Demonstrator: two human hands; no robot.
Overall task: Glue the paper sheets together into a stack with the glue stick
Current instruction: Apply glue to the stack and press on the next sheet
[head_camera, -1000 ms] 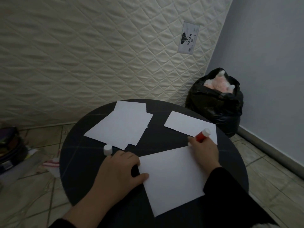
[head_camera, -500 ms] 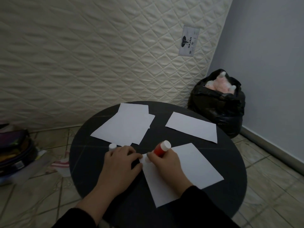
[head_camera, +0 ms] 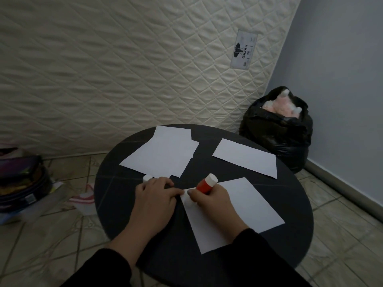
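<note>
My right hand (head_camera: 213, 200), gripping the glue stick (head_camera: 206, 186), has swept from the near sheet's (head_camera: 244, 212) far right corner to its left corner; my left hand (head_camera: 155, 195) presses flat beside it on the table (head_camera: 290, 235); one edge looks glued, others remain.

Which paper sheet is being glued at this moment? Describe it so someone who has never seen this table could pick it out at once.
On the round black table, it is the nearest sheet, in front of the person. Unlike the overlapping pile at the back left and the single sheet at the back right, both hands touch it: the left hand by its left corner, the right hand holding the red glue stick on it.
</note>
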